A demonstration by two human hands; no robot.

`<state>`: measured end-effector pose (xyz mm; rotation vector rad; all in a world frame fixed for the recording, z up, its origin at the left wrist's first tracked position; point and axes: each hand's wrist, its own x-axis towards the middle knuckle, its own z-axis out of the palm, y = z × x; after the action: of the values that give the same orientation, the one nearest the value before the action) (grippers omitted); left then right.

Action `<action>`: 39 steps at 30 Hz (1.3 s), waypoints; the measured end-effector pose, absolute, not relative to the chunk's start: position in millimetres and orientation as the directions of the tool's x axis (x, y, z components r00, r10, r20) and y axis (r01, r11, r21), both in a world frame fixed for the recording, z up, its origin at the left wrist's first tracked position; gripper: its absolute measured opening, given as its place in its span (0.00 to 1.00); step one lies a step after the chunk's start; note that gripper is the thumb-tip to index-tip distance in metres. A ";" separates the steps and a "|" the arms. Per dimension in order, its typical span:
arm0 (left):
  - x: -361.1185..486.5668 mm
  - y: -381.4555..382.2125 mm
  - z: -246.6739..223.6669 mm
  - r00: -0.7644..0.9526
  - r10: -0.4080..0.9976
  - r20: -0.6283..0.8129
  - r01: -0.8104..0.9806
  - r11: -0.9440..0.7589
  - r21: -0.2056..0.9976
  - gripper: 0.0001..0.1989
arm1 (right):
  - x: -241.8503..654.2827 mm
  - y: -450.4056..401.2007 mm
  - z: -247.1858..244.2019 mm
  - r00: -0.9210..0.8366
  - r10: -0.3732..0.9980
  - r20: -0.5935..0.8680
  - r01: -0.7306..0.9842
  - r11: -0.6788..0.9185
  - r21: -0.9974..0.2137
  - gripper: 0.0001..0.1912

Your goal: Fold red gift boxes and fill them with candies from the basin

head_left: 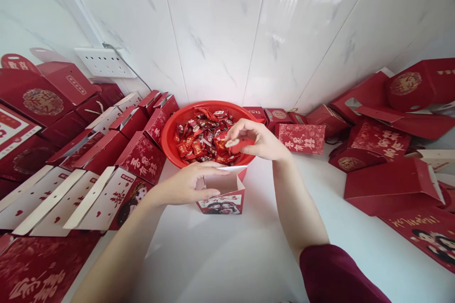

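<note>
My left hand (188, 183) grips the left side of a small open gift box (224, 203), its thumb over the near edge and its fingers along the far side. The box stands upright on the white table, open at the top, with a picture of cartoon figures on its front. Above the right rim of a red plastic basket (165, 144), my right hand (259, 141) pinches a small red and whitish wrapped candy (232, 143). Loose wrapped candies (199, 146) fill the basket, just behind the box. How deep the box is filled cannot be seen.
Rows of red and white gift boxes (140, 156) stand on the left. More red boxes (394, 184) lie piled on the right, and one small red box (301, 138) sits beside the basket. A power strip (104, 62) is fixed to the tiled wall.
</note>
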<state>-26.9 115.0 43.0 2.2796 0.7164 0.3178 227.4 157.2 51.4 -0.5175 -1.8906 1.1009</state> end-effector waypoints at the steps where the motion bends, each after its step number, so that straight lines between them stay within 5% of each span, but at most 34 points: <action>1: -26.7 115.1 43.0 0.816 0.577 0.022 0.398 -0.590 0.703 0.25 | 231.0 150.7 57.2 -0.533 0.692 0.486 -0.042 0.552 -0.833 0.05; 8: -24.9 114.9 44.2 0.826 0.564 0.002 0.383 -0.565 0.731 0.26 | 236.2 121.8 76.2 -0.583 0.705 0.404 0.223 0.617 -0.755 0.06; 16: -26.2 114.1 44.5 0.810 0.586 -0.027 0.433 -0.566 0.701 0.27 | 243.1 127.9 69.4 -0.449 0.812 0.372 0.461 0.567 -0.682 0.06; 21: -16.8 103.7 54.7 0.808 0.590 -0.016 0.482 -0.644 0.595 0.27 | 243.8 146.0 50.8 -0.402 0.912 0.079 0.656 0.347 -0.670 0.13; 26: -13.0 98.9 57.3 0.822 0.569 -0.004 0.483 -0.695 0.533 0.28 | 212.6 171.6 27.7 -0.571 0.802 -0.173 0.743 0.416 -0.524 0.14; 33: -15.6 104.6 54.6 0.830 0.556 0.041 0.443 -0.702 0.558 0.27 | 178.3 210.3 5.2 -0.555 0.724 -0.409 0.825 0.413 -0.386 0.17; 39: -15.4 106.9 53.2 0.836 0.546 0.057 0.412 -0.693 0.592 0.28 | 178.1 210.8 11.3 -0.758 0.452 -0.470 0.652 0.511 -0.560 0.23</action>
<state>-15.4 106.9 53.2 2.4334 0.6994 0.3065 178.1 210.8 11.3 -1.1054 -2.9546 1.2915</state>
